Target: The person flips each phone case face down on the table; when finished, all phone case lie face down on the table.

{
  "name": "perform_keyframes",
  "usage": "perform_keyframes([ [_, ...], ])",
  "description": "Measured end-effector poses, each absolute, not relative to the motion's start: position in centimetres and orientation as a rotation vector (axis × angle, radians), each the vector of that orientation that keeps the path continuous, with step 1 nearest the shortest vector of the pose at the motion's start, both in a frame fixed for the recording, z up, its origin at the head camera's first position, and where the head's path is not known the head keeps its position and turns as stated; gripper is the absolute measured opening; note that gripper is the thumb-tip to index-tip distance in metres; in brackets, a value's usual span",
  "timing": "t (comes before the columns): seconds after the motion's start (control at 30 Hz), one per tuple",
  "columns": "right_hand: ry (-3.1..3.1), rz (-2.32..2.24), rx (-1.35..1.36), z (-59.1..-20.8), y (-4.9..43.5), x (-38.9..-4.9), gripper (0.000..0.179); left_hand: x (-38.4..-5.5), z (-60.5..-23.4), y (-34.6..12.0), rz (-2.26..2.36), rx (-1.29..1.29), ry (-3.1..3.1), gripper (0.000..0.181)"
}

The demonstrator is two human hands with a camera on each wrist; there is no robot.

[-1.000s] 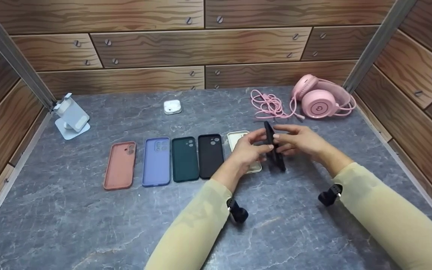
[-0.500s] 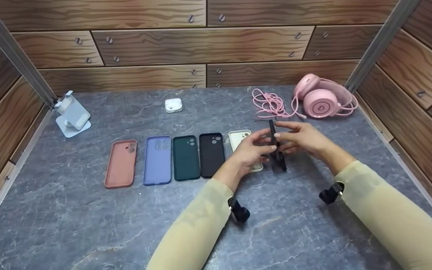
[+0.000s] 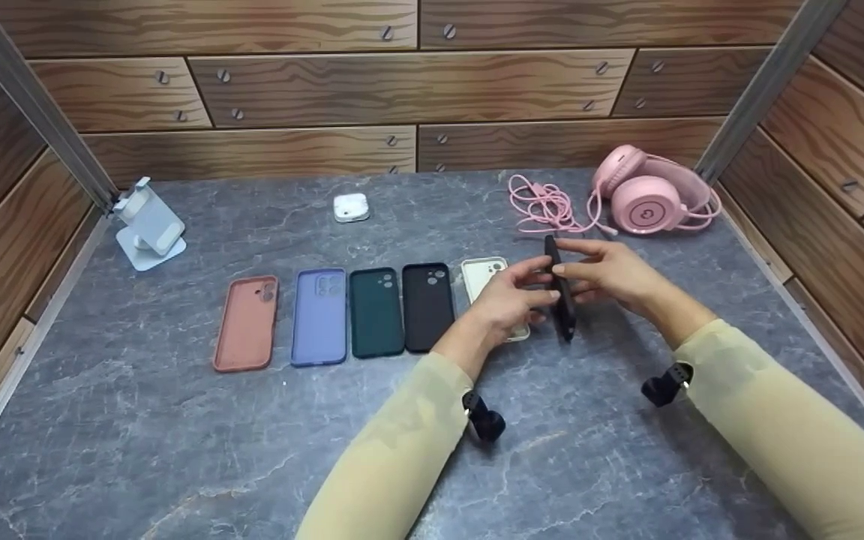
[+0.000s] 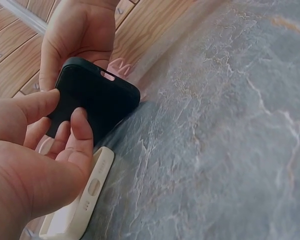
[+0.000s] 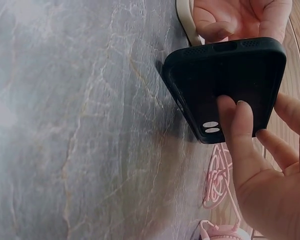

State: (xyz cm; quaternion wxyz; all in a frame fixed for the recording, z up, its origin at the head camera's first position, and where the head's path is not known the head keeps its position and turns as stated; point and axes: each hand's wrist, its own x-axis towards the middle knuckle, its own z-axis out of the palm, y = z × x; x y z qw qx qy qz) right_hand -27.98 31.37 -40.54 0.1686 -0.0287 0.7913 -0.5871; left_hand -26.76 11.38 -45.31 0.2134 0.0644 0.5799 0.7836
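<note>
L hand & R hand, fingers part-curled, pinch blk phone case betw. them, on edge, long axis approx. fore-aft, just R of cream phone case; neither clearly nearer.

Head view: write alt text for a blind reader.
A left hand and a right hand hold a black rectangular phone case edge-on at a grey marbled table. To its left lie a pink case, blue case, green case, second black case and partly hidden cream case. Behind are a pale-blue stand, white square object and pink corded headphones.
</note>
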Motion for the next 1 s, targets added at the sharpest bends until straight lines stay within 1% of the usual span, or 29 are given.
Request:
perform_keyframes([
  [0.23,2.261,-1.675,-0.075,-40.6,31.4,-27.9,0.07,-26.8,-45.2,11.5,2.149,0.18,1.644,0.061],
  [0.5,2.223,-1.729,-0.04,-40.0,31.6,-27.7,0.065,-26.8,-45.1,11.6,2.106,0.203,1.724,0.058],
  [0.73,2.241,-1.734,-0.047,-39.9,32.2,-27.7,0.066,-26.7,-45.2,11.8,2.134,0.142,1.806,0.054],
  [0.87,2.255,-1.748,-0.054,-40.0,32.5,-27.8,0.066,-26.6,-45.5,12.1,2.195,0.057,1.876,0.048],
  [1.0,2.253,-1.785,-0.051,-40.0,32.8,-27.9,0.066,-26.5,-45.7,12.3,2.247,-0.026,1.906,0.046],
])
